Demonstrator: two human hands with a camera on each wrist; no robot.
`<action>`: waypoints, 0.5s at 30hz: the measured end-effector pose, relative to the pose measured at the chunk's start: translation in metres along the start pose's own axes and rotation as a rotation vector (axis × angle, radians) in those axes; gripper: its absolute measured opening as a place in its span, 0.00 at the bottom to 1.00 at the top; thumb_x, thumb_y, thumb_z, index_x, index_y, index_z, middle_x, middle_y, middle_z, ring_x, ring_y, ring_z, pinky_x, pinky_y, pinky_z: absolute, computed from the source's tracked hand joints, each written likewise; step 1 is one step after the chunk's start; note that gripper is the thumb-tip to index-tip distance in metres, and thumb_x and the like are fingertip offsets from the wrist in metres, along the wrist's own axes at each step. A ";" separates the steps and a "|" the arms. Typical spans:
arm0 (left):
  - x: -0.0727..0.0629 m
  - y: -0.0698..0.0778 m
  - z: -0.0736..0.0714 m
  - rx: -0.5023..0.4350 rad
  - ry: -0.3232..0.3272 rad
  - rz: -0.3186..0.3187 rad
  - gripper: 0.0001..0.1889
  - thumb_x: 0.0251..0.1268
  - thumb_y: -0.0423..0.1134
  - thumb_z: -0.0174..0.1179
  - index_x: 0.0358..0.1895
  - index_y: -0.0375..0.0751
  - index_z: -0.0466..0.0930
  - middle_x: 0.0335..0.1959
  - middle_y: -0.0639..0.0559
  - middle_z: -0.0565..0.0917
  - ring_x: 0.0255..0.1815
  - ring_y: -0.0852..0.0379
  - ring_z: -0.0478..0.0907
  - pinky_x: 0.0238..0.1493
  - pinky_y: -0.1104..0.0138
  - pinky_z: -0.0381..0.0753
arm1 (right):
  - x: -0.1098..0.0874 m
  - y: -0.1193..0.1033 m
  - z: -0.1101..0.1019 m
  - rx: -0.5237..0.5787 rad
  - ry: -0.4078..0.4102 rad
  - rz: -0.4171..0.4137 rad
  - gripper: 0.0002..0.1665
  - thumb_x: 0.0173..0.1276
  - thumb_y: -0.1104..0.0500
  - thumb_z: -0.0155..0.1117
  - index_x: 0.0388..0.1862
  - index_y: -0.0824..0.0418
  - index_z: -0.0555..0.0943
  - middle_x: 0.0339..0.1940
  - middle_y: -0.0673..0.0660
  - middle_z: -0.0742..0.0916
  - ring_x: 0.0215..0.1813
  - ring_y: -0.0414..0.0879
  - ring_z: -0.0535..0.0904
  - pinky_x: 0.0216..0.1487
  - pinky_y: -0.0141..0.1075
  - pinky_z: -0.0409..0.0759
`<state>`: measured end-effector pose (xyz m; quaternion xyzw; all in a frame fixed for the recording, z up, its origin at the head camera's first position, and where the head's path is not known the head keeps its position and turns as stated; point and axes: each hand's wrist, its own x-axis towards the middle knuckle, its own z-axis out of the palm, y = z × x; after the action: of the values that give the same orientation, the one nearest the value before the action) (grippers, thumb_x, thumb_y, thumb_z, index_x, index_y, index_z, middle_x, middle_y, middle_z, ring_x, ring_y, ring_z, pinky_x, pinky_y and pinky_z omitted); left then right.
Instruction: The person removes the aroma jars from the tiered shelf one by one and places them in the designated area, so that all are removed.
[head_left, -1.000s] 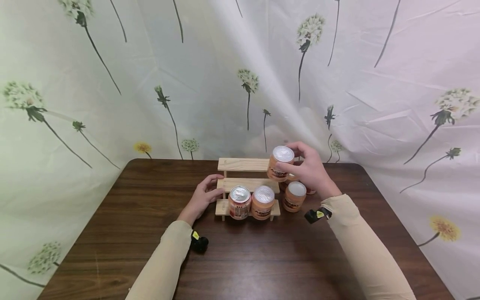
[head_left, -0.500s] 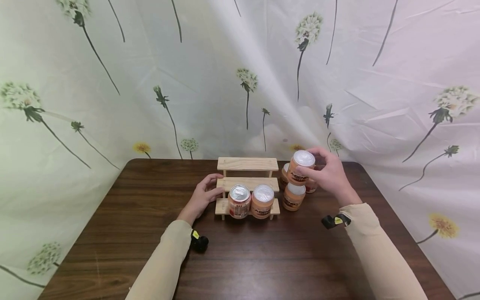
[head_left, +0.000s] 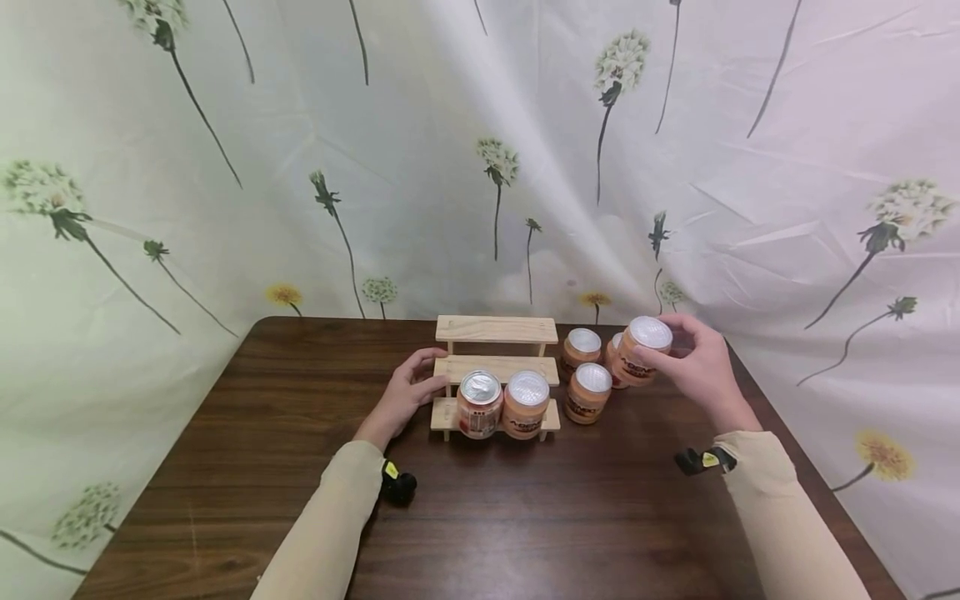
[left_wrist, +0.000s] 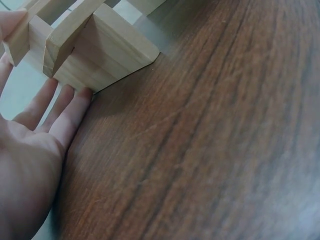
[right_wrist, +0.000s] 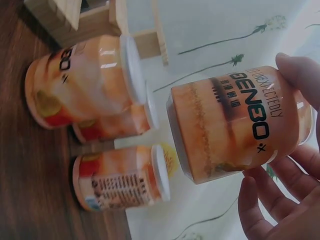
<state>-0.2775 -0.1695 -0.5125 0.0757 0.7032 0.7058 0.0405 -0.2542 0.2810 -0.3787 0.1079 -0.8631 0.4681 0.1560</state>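
Note:
My right hand (head_left: 701,367) holds an orange can (right_wrist: 230,125) with a silver top (head_left: 650,333), thumb on one side and fingers on the other, raised over the table's right side. My left hand (head_left: 405,392) rests at the left end of the three-step wooden rack (head_left: 495,369). In the left wrist view, the left fingers (left_wrist: 70,115) reach out fairly straight and touch the rack's side panel (left_wrist: 120,45). The rack's lowest step bears a red-and-silver can (head_left: 480,404) and an orange can (head_left: 526,406), side by side.
Right of the rack, three more cans stand on the brown wooden table (head_left: 487,525): a front can (head_left: 588,393), a back can (head_left: 581,354) and one can (head_left: 617,367) partly hidden by the held can. A flower-printed cloth (head_left: 420,167) hangs behind.
The right hand has carried its can from over the rack's right end to the right and lower, past the standing cans. The left hand and the rack have stayed put.

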 end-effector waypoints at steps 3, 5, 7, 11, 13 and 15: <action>0.000 -0.001 0.000 0.007 -0.002 -0.005 0.24 0.75 0.34 0.66 0.70 0.44 0.73 0.71 0.37 0.71 0.60 0.47 0.78 0.54 0.62 0.86 | -0.005 0.007 -0.005 -0.022 0.010 0.023 0.33 0.61 0.53 0.83 0.62 0.61 0.82 0.48 0.49 0.86 0.42 0.34 0.85 0.42 0.24 0.82; 0.001 -0.001 0.000 0.016 -0.002 -0.005 0.24 0.75 0.35 0.65 0.71 0.44 0.73 0.71 0.37 0.72 0.60 0.48 0.78 0.53 0.63 0.86 | -0.008 0.011 -0.006 -0.034 0.009 0.035 0.33 0.62 0.53 0.83 0.62 0.62 0.81 0.49 0.53 0.85 0.42 0.33 0.85 0.41 0.25 0.83; 0.001 -0.002 0.000 0.020 0.001 -0.005 0.24 0.75 0.35 0.65 0.71 0.44 0.73 0.71 0.37 0.72 0.59 0.48 0.78 0.53 0.63 0.86 | -0.011 0.016 -0.007 -0.046 0.005 0.046 0.34 0.62 0.53 0.83 0.62 0.64 0.80 0.51 0.56 0.85 0.42 0.32 0.85 0.40 0.25 0.82; 0.001 0.000 0.000 0.020 0.003 -0.005 0.24 0.75 0.35 0.66 0.71 0.44 0.73 0.71 0.37 0.72 0.59 0.49 0.79 0.53 0.63 0.86 | -0.016 0.026 -0.007 -0.065 -0.002 0.060 0.35 0.63 0.53 0.82 0.62 0.67 0.79 0.52 0.62 0.85 0.42 0.31 0.84 0.40 0.24 0.82; 0.000 0.000 0.000 0.020 0.003 -0.004 0.24 0.75 0.35 0.65 0.71 0.44 0.72 0.72 0.37 0.71 0.60 0.48 0.79 0.53 0.63 0.86 | -0.018 0.030 -0.006 -0.071 -0.001 0.061 0.34 0.63 0.53 0.82 0.62 0.68 0.79 0.51 0.64 0.86 0.41 0.31 0.84 0.40 0.24 0.82; 0.000 0.000 0.000 0.017 0.003 -0.006 0.24 0.75 0.35 0.65 0.71 0.44 0.72 0.71 0.36 0.71 0.60 0.48 0.79 0.54 0.63 0.86 | -0.020 0.034 -0.005 -0.072 -0.002 0.063 0.34 0.63 0.53 0.82 0.61 0.68 0.79 0.51 0.65 0.86 0.41 0.31 0.84 0.40 0.24 0.81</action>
<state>-0.2775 -0.1691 -0.5120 0.0729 0.7095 0.6997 0.0406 -0.2465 0.3047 -0.4100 0.0754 -0.8825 0.4414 0.1442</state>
